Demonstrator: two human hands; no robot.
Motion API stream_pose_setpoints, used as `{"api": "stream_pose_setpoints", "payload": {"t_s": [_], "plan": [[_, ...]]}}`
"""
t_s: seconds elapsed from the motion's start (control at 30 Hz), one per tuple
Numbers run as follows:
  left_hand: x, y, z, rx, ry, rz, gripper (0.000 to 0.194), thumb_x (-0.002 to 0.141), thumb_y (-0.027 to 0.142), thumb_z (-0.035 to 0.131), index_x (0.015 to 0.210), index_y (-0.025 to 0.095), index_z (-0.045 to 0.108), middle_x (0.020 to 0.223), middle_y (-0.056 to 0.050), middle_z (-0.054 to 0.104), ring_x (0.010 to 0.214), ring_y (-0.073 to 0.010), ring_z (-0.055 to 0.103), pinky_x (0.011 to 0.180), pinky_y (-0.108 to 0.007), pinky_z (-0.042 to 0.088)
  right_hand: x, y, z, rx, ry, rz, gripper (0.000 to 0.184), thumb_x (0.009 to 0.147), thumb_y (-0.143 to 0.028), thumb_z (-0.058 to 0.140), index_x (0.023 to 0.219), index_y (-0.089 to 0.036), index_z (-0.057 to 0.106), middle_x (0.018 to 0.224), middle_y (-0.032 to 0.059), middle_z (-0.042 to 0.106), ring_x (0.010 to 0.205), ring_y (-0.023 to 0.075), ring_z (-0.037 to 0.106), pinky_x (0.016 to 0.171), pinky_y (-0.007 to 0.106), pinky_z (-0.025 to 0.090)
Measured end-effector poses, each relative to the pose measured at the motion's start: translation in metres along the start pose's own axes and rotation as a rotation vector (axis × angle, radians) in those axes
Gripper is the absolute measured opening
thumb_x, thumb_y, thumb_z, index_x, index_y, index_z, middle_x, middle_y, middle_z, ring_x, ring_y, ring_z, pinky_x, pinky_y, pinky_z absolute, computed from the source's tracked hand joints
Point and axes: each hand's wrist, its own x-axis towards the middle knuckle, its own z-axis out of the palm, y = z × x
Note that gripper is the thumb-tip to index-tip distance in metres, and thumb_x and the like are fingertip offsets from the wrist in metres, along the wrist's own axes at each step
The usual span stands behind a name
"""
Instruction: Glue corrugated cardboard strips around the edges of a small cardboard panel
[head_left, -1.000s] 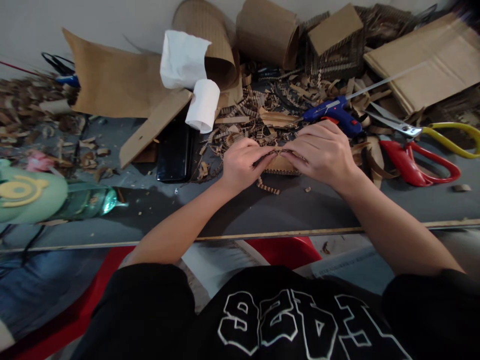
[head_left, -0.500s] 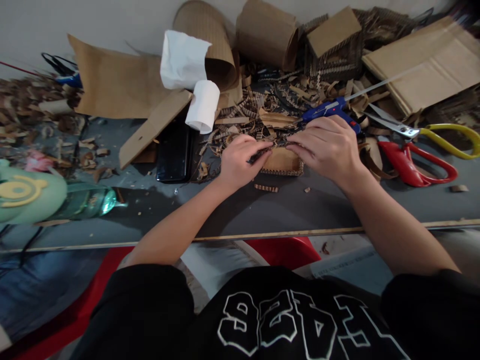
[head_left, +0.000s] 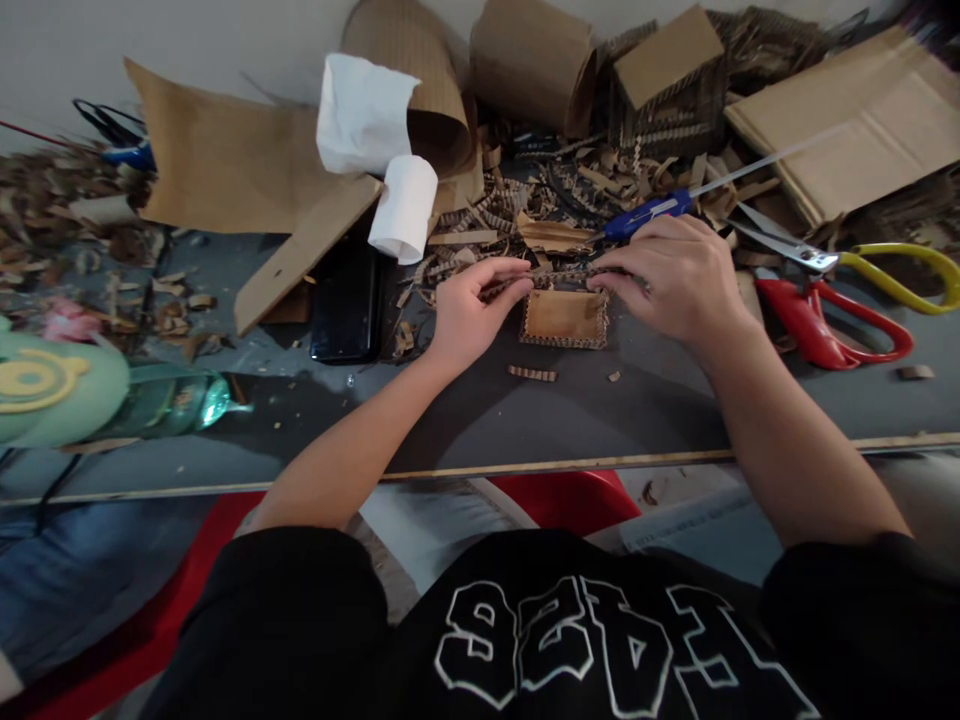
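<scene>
A small cardboard tray (head_left: pixel 564 315) with corrugated edges lies on the dark table in front of me. Along its far side, a thin corrugated cardboard strip (head_left: pixel 561 275) spans between my hands. My left hand (head_left: pixel 474 308) pinches the strip's left end, close to the tray's far left corner. At the other end, my right hand (head_left: pixel 679 280) is closed on the strip between thumb and fingers. Just behind the right hand lies a blue glue gun (head_left: pixel 649 213), its handle covered by that hand. A short corrugated piece (head_left: pixel 532 374) rests in front of the tray.
Red and yellow handled scissors (head_left: pixel 825 300) lie to the right. A black phone (head_left: pixel 345 305), a wooden strip (head_left: pixel 304 255) and a white paper roll (head_left: pixel 405 208) are on the left. Cardboard scraps (head_left: pixel 502 215) and cardboard cylinders (head_left: pixel 532 65) fill the back. A green bottle (head_left: pixel 176 400) lies far left.
My hands have moved slightly apart, the left leftward and the right rightward, uncovering more of the tray. The strip between them now shows more clearly.
</scene>
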Motion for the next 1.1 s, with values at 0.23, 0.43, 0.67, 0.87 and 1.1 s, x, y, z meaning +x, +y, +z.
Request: {"api": "stream_pose_setpoints", "payload": {"t_s": [0.23,0.43,0.67,0.87,1.1], "plan": [[0.006,-0.018,0.002,-0.067,-0.017,-0.047,0.047,0.097,0.057,0.053,0.114,0.017,0.071,0.113,-0.009,0.077,0.099,-0.0154,0.074,0.085,-0.025,0.061,-0.009,0.022,-0.001,-0.025,-0.01,0.037,0.037,0.096,-0.053,0.055,0.089,-0.024,0.078,0.074,0.0067,0.073,0.07,0.0177,0.062,0.058,0.031,0.034],[0.007,-0.018,0.001,-0.043,-0.007,-0.049,0.037,0.095,0.05,0.06,0.108,0.018,0.075,0.106,-0.008,0.079,0.091,-0.0149,0.075,0.08,-0.024,0.06,-0.013,0.033,-0.004,0.008,-0.038,0.037,0.038,0.091,-0.059,0.059,0.088,-0.026,0.078,0.072,0.0053,0.073,0.07,0.0174,0.064,0.058,0.031,0.035],[0.004,-0.016,0.001,-0.003,0.019,0.021,0.033,0.089,0.047,0.069,0.102,0.018,0.076,0.092,-0.006,0.077,0.082,-0.0129,0.071,0.071,-0.022,0.056,-0.014,0.04,-0.007,0.0,-0.149,0.077,0.05,0.081,-0.071,0.067,0.091,-0.024,0.08,0.072,0.0061,0.074,0.069,0.0183,0.064,0.058,0.03,0.034],[0.004,-0.009,0.0,-0.04,0.108,0.143,0.022,0.088,0.042,0.073,0.088,0.02,0.075,0.089,-0.004,0.077,0.078,-0.0121,0.069,0.068,-0.023,0.054,-0.004,0.017,-0.017,0.037,-0.185,-0.028,0.055,0.085,-0.07,0.064,0.104,-0.019,0.077,0.092,0.0079,0.074,0.091,0.0227,0.067,0.076,0.033,0.044],[-0.001,0.0,0.0,-0.013,0.159,0.292,0.018,0.09,0.037,0.071,0.084,0.021,0.074,0.09,-0.002,0.08,0.086,-0.0137,0.072,0.066,-0.025,0.056,0.001,-0.014,-0.009,-0.001,-0.063,-0.171,0.054,0.1,-0.062,0.044,0.118,-0.018,0.07,0.1,0.0087,0.074,0.099,0.0236,0.064,0.085,0.037,0.046]]}}
